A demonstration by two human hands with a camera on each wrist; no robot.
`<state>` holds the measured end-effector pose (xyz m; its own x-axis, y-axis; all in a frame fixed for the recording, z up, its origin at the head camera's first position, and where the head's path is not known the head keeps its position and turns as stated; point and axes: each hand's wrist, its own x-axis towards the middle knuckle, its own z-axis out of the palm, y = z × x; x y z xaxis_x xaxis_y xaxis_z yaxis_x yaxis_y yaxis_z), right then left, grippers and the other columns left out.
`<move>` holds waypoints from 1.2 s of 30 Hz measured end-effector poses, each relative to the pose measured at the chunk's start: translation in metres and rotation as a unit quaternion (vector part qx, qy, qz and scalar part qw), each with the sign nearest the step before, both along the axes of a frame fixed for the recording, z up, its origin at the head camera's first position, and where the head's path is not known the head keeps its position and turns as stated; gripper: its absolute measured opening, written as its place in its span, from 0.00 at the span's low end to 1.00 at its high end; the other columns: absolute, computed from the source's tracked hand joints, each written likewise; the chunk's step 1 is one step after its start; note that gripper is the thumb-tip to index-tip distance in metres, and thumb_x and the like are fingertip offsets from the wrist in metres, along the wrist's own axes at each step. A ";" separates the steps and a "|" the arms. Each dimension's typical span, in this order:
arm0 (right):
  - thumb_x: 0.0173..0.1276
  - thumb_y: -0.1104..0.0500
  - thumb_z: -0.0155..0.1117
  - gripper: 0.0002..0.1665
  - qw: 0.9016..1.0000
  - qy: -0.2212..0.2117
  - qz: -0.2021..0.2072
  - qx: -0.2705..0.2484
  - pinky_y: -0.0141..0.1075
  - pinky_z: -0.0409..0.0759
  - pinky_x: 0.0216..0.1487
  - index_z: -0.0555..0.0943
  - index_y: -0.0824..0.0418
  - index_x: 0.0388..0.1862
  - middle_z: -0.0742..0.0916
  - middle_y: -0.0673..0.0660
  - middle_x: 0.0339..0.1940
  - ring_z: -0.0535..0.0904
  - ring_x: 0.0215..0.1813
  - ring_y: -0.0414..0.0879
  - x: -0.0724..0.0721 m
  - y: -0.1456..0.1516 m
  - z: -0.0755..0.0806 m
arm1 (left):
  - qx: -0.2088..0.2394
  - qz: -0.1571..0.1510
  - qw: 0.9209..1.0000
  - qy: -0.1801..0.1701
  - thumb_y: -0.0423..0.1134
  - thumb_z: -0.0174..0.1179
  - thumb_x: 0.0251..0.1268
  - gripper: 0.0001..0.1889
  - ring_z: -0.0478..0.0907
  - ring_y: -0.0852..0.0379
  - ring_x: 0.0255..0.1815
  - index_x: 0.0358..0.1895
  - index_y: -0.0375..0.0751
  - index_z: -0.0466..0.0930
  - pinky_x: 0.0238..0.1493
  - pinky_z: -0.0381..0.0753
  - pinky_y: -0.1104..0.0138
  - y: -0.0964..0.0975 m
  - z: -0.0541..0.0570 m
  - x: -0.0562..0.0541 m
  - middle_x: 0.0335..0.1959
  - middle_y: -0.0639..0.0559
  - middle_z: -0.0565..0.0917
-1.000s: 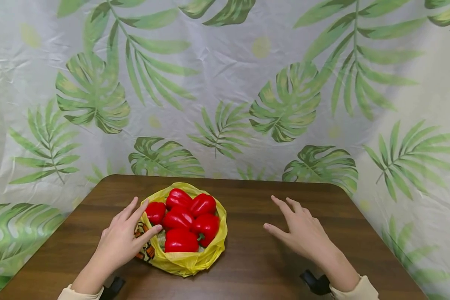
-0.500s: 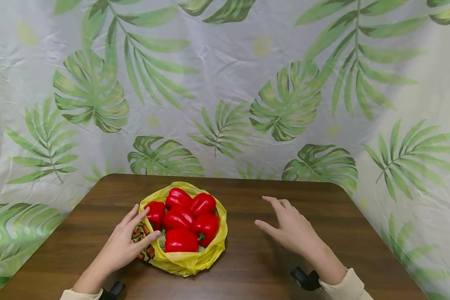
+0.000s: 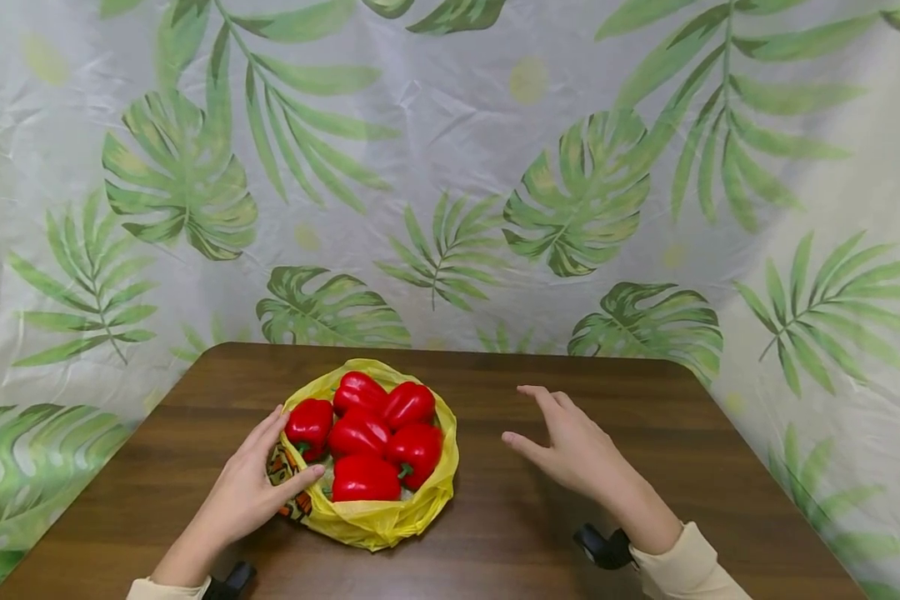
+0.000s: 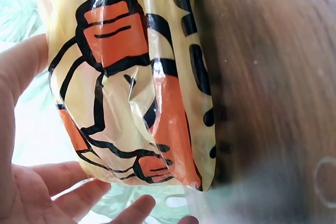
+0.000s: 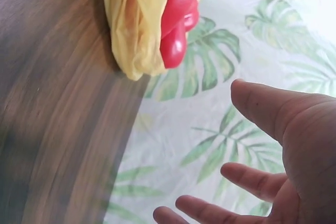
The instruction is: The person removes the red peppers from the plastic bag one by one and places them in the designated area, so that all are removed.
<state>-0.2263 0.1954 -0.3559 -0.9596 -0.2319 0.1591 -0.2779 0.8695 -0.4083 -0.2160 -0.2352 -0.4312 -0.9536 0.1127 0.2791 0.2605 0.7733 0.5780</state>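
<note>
A yellow plastic bag (image 3: 378, 525) with its rim rolled outward stands on the left half of the table. Inside lie several glossy red bell peppers (image 3: 358, 433) with green stems. Black and orange printing shows on the bag's side in the left wrist view. My left hand (image 3: 243, 487) is at the bag's left side, thumb and fingers spread along the rim; they seem to touch it lightly without gripping. My right hand (image 3: 581, 454) hovers to the right of the bag, apart from it, fingers extended and holding nothing.
The dark brown wooden table (image 3: 495, 533) has rounded far corners. Behind it hangs a pale cloth (image 3: 450, 150) printed with green leaves. Black straps (image 3: 603, 546) sit on both wrists, below cream sleeves.
My left hand has come slightly right and down against the bag's side. My right hand has moved left, nearer the bag. The peppers and bag stay where they were.
</note>
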 end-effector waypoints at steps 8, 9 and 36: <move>0.77 0.37 0.67 0.41 0.996 -0.033 0.035 -0.069 0.59 0.83 0.65 0.72 0.56 0.78 0.83 0.63 0.70 0.81 0.69 0.62 -0.019 -0.018 0.003 | 0.002 -0.016 0.999 0.031 0.53 0.77 0.63 0.52 0.65 0.26 0.80 0.82 0.28 0.62 0.71 0.70 0.27 -0.003 -0.002 0.001 0.84 0.30 0.62; 0.77 0.38 0.68 0.39 0.995 -0.041 0.036 -0.082 0.59 0.83 0.66 0.73 0.56 0.78 0.83 0.63 0.69 0.82 0.69 0.62 -0.022 -0.021 0.003 | 0.002 -0.018 0.999 0.033 0.53 0.77 0.63 0.52 0.65 0.26 0.80 0.82 0.29 0.61 0.71 0.70 0.27 -0.003 -0.003 0.001 0.84 0.30 0.62; 0.78 0.51 0.69 0.29 0.950 -0.187 0.045 -0.247 0.46 0.90 0.53 0.77 0.65 0.69 0.88 0.67 0.53 0.89 0.52 0.59 -0.075 -0.096 -0.005 | 0.007 -0.041 0.997 0.060 0.51 0.80 0.60 0.54 0.66 0.29 0.81 0.84 0.32 0.60 0.65 0.80 0.34 -0.009 -0.010 0.002 0.86 0.36 0.61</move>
<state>-0.3014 0.0989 -0.3612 -0.9504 -0.3011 -0.0786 -0.0967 0.5258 -0.8451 -0.2137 -0.2442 -0.4408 -0.9012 0.1840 0.3924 0.3901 0.7387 0.5496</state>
